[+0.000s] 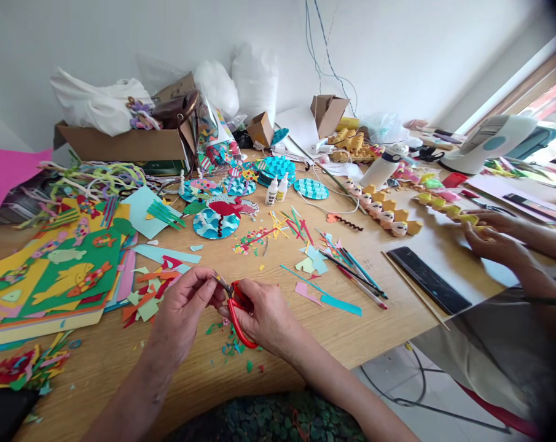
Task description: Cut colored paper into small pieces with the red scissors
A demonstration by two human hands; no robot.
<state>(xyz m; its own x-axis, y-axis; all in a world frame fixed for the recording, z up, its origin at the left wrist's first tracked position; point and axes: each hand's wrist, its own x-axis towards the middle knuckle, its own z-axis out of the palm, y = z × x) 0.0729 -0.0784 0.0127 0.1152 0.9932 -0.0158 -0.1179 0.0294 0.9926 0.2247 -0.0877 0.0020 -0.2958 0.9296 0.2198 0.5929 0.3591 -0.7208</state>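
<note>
Red-handled scissors are in my right hand, its fingers wrapped round the handles. Their blades reach up and left towards my left hand. Thumb and finger of that hand are pinched together at the blade tips; whatever lies between them is too small to make out. Below the scissors, tiny green and blue paper scraps are scattered on the wooden table. Just left of my left hand lie orange, red and pale green paper pieces.
Paper fish on coloured sheets cover the left side. Glue bottles stand near blue wavy discs. Coloured pencils and a black phone lie rightward. At the right, another person's hands hold a yellow egg-carton strip.
</note>
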